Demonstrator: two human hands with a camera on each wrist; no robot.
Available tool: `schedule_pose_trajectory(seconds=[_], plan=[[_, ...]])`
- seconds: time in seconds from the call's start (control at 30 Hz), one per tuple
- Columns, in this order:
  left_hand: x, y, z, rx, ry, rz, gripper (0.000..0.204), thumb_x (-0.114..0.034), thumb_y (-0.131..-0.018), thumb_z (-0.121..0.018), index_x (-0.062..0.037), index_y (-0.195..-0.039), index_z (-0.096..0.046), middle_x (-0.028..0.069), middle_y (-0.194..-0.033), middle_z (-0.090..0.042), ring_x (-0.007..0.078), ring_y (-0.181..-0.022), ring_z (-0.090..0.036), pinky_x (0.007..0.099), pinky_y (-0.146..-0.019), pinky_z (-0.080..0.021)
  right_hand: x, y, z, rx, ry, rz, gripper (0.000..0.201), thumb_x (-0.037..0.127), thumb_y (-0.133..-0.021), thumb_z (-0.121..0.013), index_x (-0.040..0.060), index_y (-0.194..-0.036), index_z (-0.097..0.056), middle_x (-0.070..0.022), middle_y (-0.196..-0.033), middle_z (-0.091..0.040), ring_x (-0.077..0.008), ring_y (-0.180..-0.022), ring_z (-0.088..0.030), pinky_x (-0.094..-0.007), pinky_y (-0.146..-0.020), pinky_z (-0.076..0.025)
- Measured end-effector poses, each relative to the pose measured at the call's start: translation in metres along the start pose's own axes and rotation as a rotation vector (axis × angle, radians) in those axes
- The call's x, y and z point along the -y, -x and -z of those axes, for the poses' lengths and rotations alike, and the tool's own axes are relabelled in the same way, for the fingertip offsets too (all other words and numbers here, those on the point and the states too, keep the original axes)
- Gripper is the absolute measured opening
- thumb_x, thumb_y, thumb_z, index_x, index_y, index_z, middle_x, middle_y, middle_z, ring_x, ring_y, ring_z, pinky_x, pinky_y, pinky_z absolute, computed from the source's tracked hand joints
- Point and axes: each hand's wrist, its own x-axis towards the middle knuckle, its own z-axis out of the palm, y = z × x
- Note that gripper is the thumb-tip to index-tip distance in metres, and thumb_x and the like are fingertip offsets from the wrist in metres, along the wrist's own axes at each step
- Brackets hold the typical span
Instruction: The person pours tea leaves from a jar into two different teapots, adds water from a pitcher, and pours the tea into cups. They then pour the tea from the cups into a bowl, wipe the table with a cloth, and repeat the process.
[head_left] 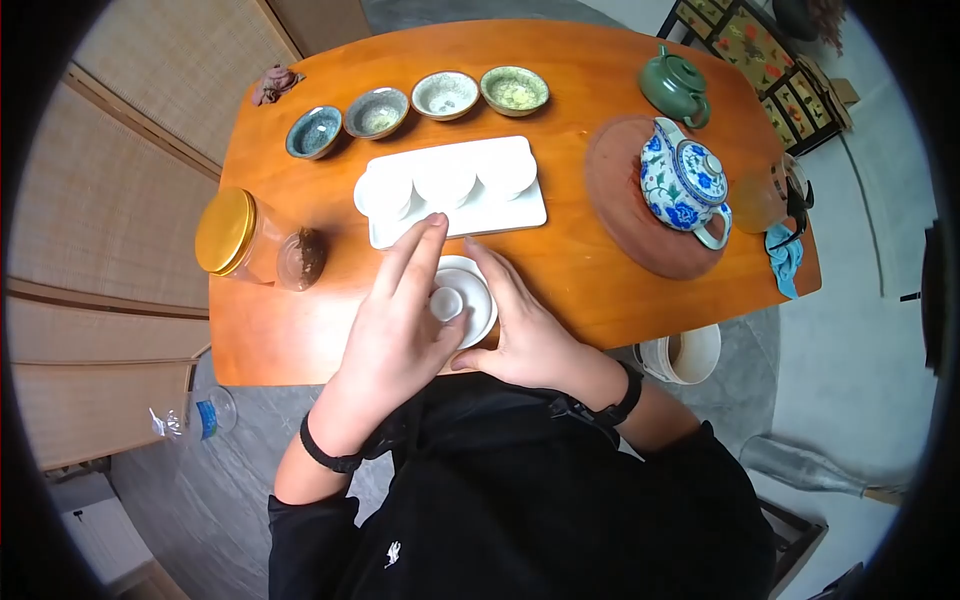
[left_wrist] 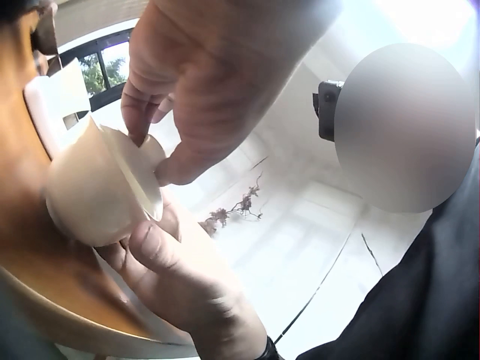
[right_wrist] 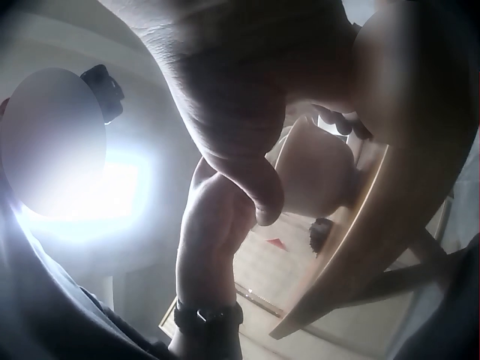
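A white gaiwan [left_wrist: 94, 187] with its lid [head_left: 478, 300] on stands near the table's front edge, between both hands. My left hand [head_left: 395, 310] reaches over it from the left, and its thumb and a finger pinch the lid's round knob [head_left: 446, 303]. On the other side my right hand [head_left: 525, 335] holds the bowl, fingers curved about its far side and thumb at the near side. The left wrist view shows the right thumb [left_wrist: 154, 244] against the rim. Beyond the fingertips lies a white tray [head_left: 520, 222] with three white cups.
Several small glazed bowls [head_left: 445, 95] line the back. At left lies a clear jar with a gold lid [head_left: 225, 230]. A blue-and-white teapot [head_left: 685, 180] sits on a round brown mat [head_left: 620, 215]; behind it stands a green teapot [head_left: 675, 85]. A glass pitcher [head_left: 760, 195] is at right.
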Motion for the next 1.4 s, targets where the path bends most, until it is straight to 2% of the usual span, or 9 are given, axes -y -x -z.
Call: schedule_pose_trajectory(seconds=[0.03, 0.1, 0.27, 0.37, 0.57, 0.67, 0.8, 1.17, 1.4], plan=[[0.003, 0.0, -0.002, 0.003, -0.001, -0.003, 0.086, 0.002, -0.075, -0.076, -0.0005, -0.153, -0.039, 0.0237, -0.149, -0.046, 0.0406, -0.126, -0.058, 0.0419, -0.094, -0.056, -0.001, -0.001, -0.003, -0.018, 0.003, 0.024, 0.116, 0.021, -0.073, -0.091, 0.0009, -0.159, -0.017, -0.0277, -0.156, -0.03, -0.0448, -0.145, -0.034, -0.0497, -0.118, -0.034], [0.008, 0.0, -0.006, -0.04, -0.044, -0.059, 0.091, 0.007, -0.073, -0.078, 0.0004, -0.155, -0.038, 0.0211, -0.141, -0.052, 0.0194, -0.084, -0.063, 0.0307, -0.073, -0.055, -0.006, -0.005, -0.01, -0.054, 0.011, 0.072, 0.117, 0.022, -0.072, -0.092, -0.0005, -0.159, -0.017, -0.0284, -0.152, -0.034, -0.0451, -0.14, -0.04, -0.0495, -0.114, -0.038], [0.01, 0.001, -0.006, -0.011, 0.035, -0.018, 0.087, 0.002, -0.075, -0.077, -0.0003, -0.152, -0.039, 0.0261, -0.149, -0.045, 0.0434, -0.129, -0.055, 0.0429, -0.098, -0.055, -0.012, -0.01, -0.017, -0.112, -0.004, 0.097, 0.116, 0.026, -0.071, -0.094, -0.0034, -0.157, -0.022, -0.0271, -0.141, -0.045, -0.0436, -0.131, -0.049, -0.0482, -0.108, -0.044], [0.01, 0.0, -0.005, -0.013, 0.032, -0.015, 0.086, 0.002, -0.075, -0.077, 0.0, -0.152, -0.039, 0.0261, -0.149, -0.045, 0.0437, -0.126, -0.057, 0.0429, -0.096, -0.056, -0.009, -0.012, -0.017, -0.128, 0.008, 0.105, 0.117, 0.029, -0.069, -0.095, -0.0034, -0.156, -0.024, -0.0263, -0.139, -0.046, -0.0431, -0.129, -0.05, -0.048, -0.106, -0.045], [0.007, 0.005, -0.01, -0.073, 0.043, 0.02, 0.071, -0.001, -0.076, -0.08, 0.0026, -0.14, -0.051, 0.0259, -0.146, -0.049, 0.0426, -0.116, -0.064, 0.0438, -0.092, -0.057, -0.014, -0.013, -0.017, -0.162, 0.019, 0.156, 0.112, 0.031, -0.067, -0.096, -0.0001, -0.154, -0.033, -0.0246, -0.14, -0.046, -0.0423, -0.127, -0.05, -0.0483, -0.103, -0.047], [0.012, 0.006, -0.014, -0.173, -0.038, -0.094, 0.061, -0.004, -0.074, -0.087, 0.0049, -0.128, -0.06, 0.0246, -0.143, -0.052, 0.029, -0.097, -0.069, 0.0372, -0.082, -0.059, -0.008, -0.015, -0.014, -0.2, 0.051, 0.194, 0.108, 0.03, -0.067, -0.096, 0.0019, -0.153, -0.036, -0.024, -0.14, -0.046, -0.0417, -0.128, -0.05, -0.0478, -0.103, -0.047], [0.002, 0.007, -0.007, -0.277, -0.117, -0.155, 0.052, -0.019, -0.071, -0.088, 0.0012, -0.115, -0.069, 0.0264, -0.133, -0.059, 0.0345, -0.101, -0.066, 0.0419, -0.084, -0.056, 0.008, -0.022, -0.004, -0.23, 0.06, 0.177, 0.107, 0.029, -0.065, -0.097, 0.0036, -0.152, -0.039, -0.0231, -0.141, -0.046, -0.0409, -0.128, -0.051, -0.0478, -0.104, -0.046], [-0.012, 0.011, 0.002, -0.238, -0.4, -0.14, 0.06, -0.054, -0.081, -0.074, -0.0155, -0.127, -0.071, 0.0246, -0.144, -0.054, 0.0382, -0.128, -0.052, 0.0486, -0.107, -0.032, 0.04, -0.055, 0.015, -0.286, 0.215, 0.126, 0.099, 0.026, -0.071, -0.093, 0.0001, -0.15, -0.039, -0.023, -0.138, -0.049, -0.0378, -0.124, -0.054, -0.0459, -0.103, -0.047], [-0.007, -0.003, 0.003, -0.298, -0.352, -0.134, 0.065, -0.055, -0.08, -0.074, -0.0133, -0.13, -0.07, 0.0169, -0.146, -0.055, 0.0228, -0.099, -0.052, 0.0352, -0.089, -0.036, 0.048, -0.082, 0.023, -0.291, 0.293, 0.177, 0.103, 0.024, -0.068, -0.093, -0.0002, -0.151, -0.037, -0.021, -0.13, -0.052, -0.035, -0.117, -0.058, -0.0435, -0.098, -0.049]])
